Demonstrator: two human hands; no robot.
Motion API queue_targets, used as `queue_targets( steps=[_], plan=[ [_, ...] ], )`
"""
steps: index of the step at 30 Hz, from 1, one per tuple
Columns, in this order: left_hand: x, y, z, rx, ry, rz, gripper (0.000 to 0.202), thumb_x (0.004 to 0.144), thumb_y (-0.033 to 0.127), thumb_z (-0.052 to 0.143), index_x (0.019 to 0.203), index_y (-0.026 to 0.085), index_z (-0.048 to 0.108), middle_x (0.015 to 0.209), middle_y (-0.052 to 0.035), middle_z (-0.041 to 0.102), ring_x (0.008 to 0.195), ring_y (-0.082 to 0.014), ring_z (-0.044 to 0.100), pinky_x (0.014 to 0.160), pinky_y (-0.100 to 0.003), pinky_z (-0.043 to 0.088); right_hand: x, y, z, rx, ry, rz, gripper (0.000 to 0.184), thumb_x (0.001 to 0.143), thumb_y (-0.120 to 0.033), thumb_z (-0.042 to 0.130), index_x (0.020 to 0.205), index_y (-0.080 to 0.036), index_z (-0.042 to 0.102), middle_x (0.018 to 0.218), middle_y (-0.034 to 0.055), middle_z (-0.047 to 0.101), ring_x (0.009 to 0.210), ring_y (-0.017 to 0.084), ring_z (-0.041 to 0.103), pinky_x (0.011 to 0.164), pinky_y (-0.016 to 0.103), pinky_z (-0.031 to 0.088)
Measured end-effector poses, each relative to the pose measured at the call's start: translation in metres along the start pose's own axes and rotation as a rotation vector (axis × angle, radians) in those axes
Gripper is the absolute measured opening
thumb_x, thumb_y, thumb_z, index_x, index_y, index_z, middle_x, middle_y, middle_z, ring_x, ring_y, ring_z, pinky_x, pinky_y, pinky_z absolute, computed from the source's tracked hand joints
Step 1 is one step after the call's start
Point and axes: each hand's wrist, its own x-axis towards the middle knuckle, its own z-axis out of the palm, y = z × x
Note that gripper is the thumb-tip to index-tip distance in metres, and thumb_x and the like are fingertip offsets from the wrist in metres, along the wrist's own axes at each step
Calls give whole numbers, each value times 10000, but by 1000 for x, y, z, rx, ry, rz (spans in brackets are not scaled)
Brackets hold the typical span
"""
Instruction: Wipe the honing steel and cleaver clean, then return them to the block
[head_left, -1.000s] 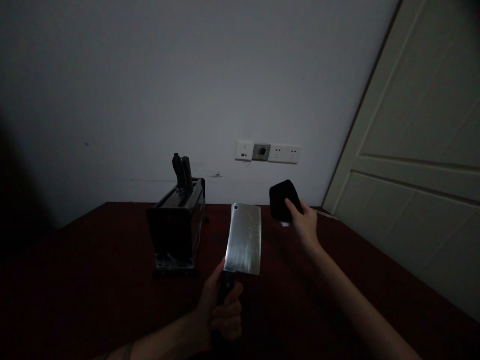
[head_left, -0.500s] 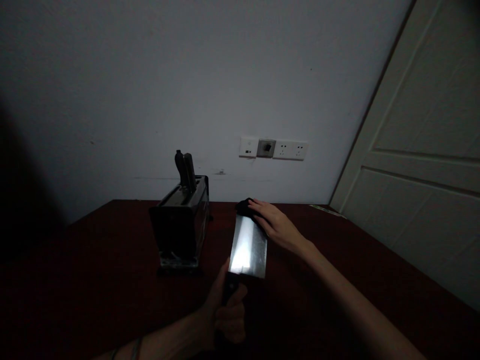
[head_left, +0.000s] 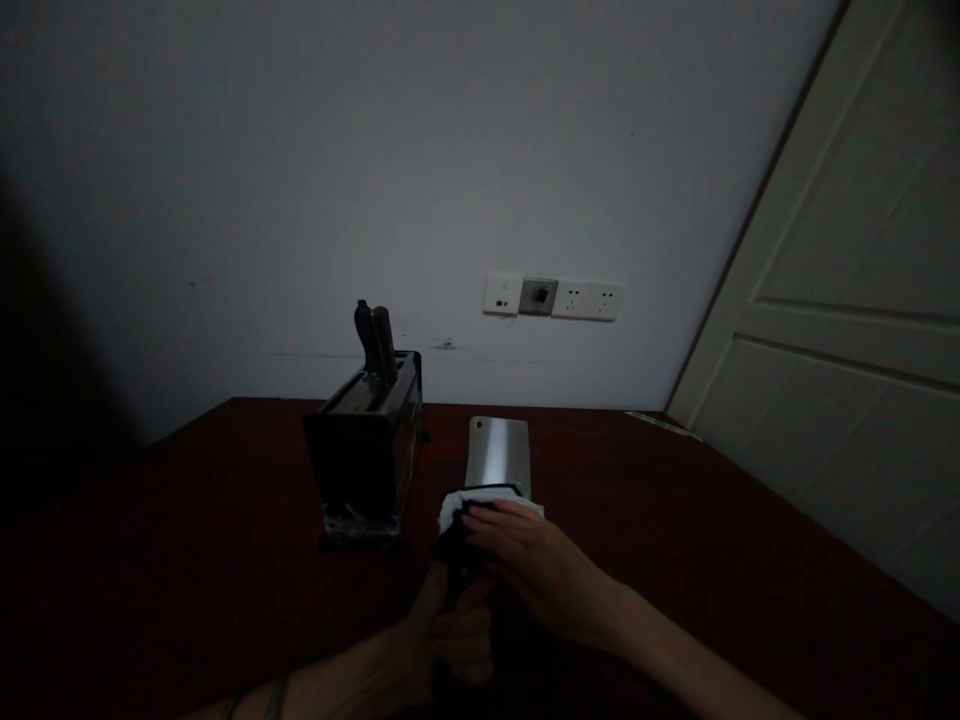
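My left hand (head_left: pixel 454 630) is closed round the dark handle of a broad steel cleaver (head_left: pixel 499 453), whose blade points away from me over the dark red table (head_left: pixel 675 520). My right hand (head_left: pixel 536 565) presses a cloth (head_left: pixel 480 502), dark on one side and white on the other, against the blade near the handle. The cloth covers the lower half of the blade. Left of the blade stands a dark knife block (head_left: pixel 365 450) with two knife handles sticking up from it.
A white wall runs behind the table with a row of sockets (head_left: pixel 553 297). A pale panelled door (head_left: pixel 847 320) stands at the right. A thin flat item (head_left: pixel 660 424) lies at the table's far right edge. The room is dim.
My right hand brought the cloth from up in the air onto the far end of the blade, then slid it down the blade toward the handle. The cleaver stayed held in my left hand.
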Motion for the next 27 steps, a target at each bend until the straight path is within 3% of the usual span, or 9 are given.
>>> queue_targets(
  steps=[3, 7, 11, 15, 19, 22, 24, 27],
  plan=[
    [0, 0, 2, 26, 16, -31, 535, 882, 573, 261, 556, 171, 397, 289, 85, 316, 178, -30, 100, 338, -180, 203, 5, 13, -6, -11, 34, 33, 358, 870, -123, 397, 1203, -185, 513, 1296, 67, 525, 1226, 158, 440, 1061, 401, 327],
    [2, 0, 14, 62, 92, -94, 666, 844, 659, 72, 499, 174, 370, 271, 64, 278, 192, -44, 101, 340, -185, 193, 26, 52, -30, -59, 166, 92, 339, 889, -178, 402, 1204, -189, 526, 1275, 88, 542, 1216, 190, 454, 1041, 449, 340],
    [2, 0, 18, 61, 104, -116, 696, 826, 681, 51, 486, 172, 382, 259, 64, 249, 191, -43, 80, 340, -182, 169, 36, 74, -44, -109, 226, 118, 344, 889, -194, 407, 1209, -179, 533, 1257, 107, 555, 1204, 207, 467, 1039, 467, 333],
    [2, 0, 15, 44, 107, -115, 713, 829, 673, 29, 481, 168, 392, 266, 56, 272, 191, -41, 83, 347, -184, 168, 17, 59, -32, -100, 193, 120, 346, 883, -190, 417, 1211, -186, 528, 1280, 107, 533, 1223, 210, 445, 1041, 481, 327],
    [3, 2, 14, 21, 95, -65, 706, 833, 669, 38, 508, 170, 417, 269, 64, 278, 188, -45, 77, 345, -194, 175, -13, 18, -13, 4, 73, 88, 381, 858, -120, 417, 1221, -194, 509, 1289, 92, 528, 1225, 190, 443, 1049, 457, 330],
    [1, 3, 12, 20, 131, -102, 688, 811, 708, 124, 456, 175, 378, 258, 59, 253, 201, -51, 70, 352, -206, 141, -27, -7, -6, 77, 6, 76, 410, 851, -108, 426, 1246, -202, 487, 1292, 81, 526, 1225, 181, 442, 1058, 416, 332],
    [0, 3, 12, 31, 137, -127, 679, 805, 713, 165, 438, 178, 363, 257, 54, 249, 209, -54, 74, 357, -208, 132, -30, -10, -8, 110, 0, 89, 387, 859, -126, 428, 1229, -211, 504, 1282, 76, 537, 1208, 182, 462, 1051, 414, 343],
    [0, 2, 12, 45, 136, -94, 681, 823, 691, 117, 488, 173, 404, 264, 58, 271, 204, -54, 89, 363, -197, 158, -24, 10, -16, 130, 57, 121, 368, 880, -149, 407, 1226, -226, 508, 1280, 69, 540, 1196, 180, 475, 1045, 447, 339]
  ],
)
